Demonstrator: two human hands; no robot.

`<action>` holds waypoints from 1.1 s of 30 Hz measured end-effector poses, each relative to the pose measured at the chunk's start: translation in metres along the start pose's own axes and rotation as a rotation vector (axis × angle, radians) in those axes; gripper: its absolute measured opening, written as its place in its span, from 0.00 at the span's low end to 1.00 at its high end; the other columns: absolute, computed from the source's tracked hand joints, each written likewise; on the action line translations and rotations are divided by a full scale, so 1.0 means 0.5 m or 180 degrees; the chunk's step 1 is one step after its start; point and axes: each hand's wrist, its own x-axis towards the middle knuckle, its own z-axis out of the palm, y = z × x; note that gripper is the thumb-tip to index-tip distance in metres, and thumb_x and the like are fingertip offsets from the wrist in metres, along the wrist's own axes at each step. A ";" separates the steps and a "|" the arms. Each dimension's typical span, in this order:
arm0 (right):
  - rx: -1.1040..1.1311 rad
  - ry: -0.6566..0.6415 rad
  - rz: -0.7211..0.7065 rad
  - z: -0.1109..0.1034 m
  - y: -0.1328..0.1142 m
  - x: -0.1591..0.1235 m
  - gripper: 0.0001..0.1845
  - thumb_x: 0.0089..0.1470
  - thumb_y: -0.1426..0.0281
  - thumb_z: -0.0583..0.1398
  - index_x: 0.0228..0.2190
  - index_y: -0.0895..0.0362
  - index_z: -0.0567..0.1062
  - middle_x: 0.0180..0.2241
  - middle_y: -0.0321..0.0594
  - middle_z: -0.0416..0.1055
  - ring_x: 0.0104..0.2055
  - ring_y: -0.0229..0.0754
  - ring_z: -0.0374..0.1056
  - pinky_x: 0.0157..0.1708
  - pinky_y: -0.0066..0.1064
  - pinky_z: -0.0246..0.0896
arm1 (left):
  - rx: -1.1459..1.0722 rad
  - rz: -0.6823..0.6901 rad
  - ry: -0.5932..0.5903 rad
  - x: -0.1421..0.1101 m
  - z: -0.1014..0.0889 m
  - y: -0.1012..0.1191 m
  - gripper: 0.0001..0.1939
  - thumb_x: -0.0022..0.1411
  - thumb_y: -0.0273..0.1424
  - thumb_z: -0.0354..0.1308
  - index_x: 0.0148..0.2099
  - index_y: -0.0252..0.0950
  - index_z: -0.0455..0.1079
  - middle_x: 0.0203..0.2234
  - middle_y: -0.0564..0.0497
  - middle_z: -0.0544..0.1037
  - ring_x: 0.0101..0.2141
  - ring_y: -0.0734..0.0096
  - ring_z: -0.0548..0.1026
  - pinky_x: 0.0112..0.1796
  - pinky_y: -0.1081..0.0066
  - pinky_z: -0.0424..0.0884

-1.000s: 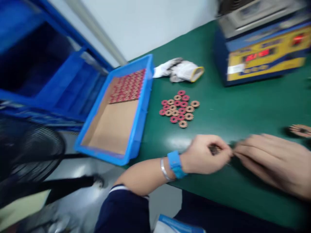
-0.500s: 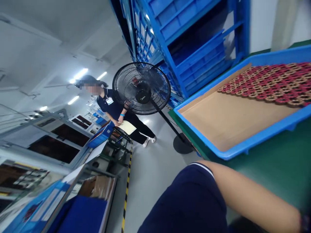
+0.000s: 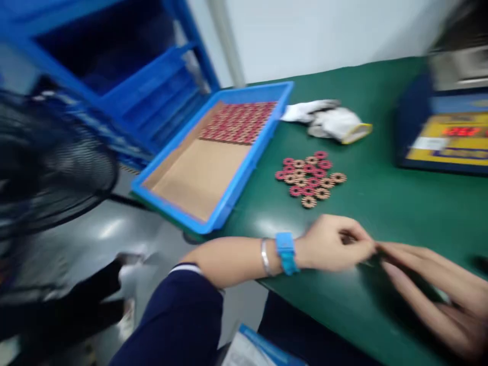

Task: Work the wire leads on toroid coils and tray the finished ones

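My left hand [image 3: 335, 241], with a blue watch and a silver bangle on its wrist, is closed in a pinch above the green table [image 3: 381, 203]. Its fingertips meet those of my right hand [image 3: 438, 284], whose thumb and forefinger come together there. Anything pinched between them is too small and blurred to name. Just beyond my left hand lies a loose cluster of notched rings [image 3: 308, 175], some red and some tan. A blue tray [image 3: 229, 203] at the left holds rows of similar rings at its far end, on a brown cardboard lining.
White gloves [image 3: 331, 122] with a yellow cuff edge lie behind the loose rings. A dark blue machine with a red display [image 3: 461, 132] stands at the right. Left of the table are a black fan [image 3: 57, 162], a blue rack [image 3: 152, 91] and a person's dark-clad legs [image 3: 76, 305].
The view has swung right and down from the aisle to the table. Both my hands, the loose rings, the gloves and the machine have come into sight.
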 end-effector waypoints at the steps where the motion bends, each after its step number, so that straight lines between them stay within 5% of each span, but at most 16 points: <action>1: -0.0147 -0.0018 0.0168 -0.014 -0.006 -0.005 0.22 0.60 0.77 0.62 0.54 0.48 0.76 0.45 0.47 0.81 0.39 0.53 0.81 0.40 0.39 0.79 | -0.0103 -0.0066 -0.0016 0.003 -0.003 0.001 0.07 0.60 0.23 0.64 0.29 0.32 0.71 0.24 0.52 0.76 0.25 0.78 0.73 0.30 0.76 0.71; 8: 0.0092 0.0084 0.0344 -0.011 -0.017 0.015 0.16 0.61 0.78 0.62 0.51 0.56 0.77 0.43 0.48 0.81 0.41 0.46 0.80 0.41 0.33 0.78 | -0.0241 -0.0378 -0.0084 -0.005 -0.016 0.020 0.04 0.59 0.25 0.62 0.32 0.31 0.71 0.27 0.48 0.79 0.29 0.76 0.76 0.28 0.79 0.69; 22: 0.0299 0.0054 0.0404 -0.011 -0.017 0.013 0.13 0.63 0.78 0.61 0.48 0.55 0.77 0.38 0.42 0.81 0.37 0.42 0.79 0.37 0.31 0.76 | -0.0302 -0.0357 -0.0167 0.003 -0.015 0.021 0.05 0.59 0.25 0.62 0.30 0.31 0.71 0.25 0.49 0.78 0.25 0.79 0.74 0.26 0.79 0.69; 33: -0.0787 -0.0359 -0.0688 -0.029 0.023 0.003 0.13 0.64 0.79 0.58 0.50 0.62 0.74 0.43 0.50 0.79 0.40 0.48 0.73 0.37 0.39 0.66 | -0.0272 -0.0645 -0.0518 -0.005 -0.019 0.027 0.05 0.60 0.26 0.61 0.31 0.32 0.69 0.25 0.49 0.77 0.27 0.77 0.75 0.28 0.78 0.70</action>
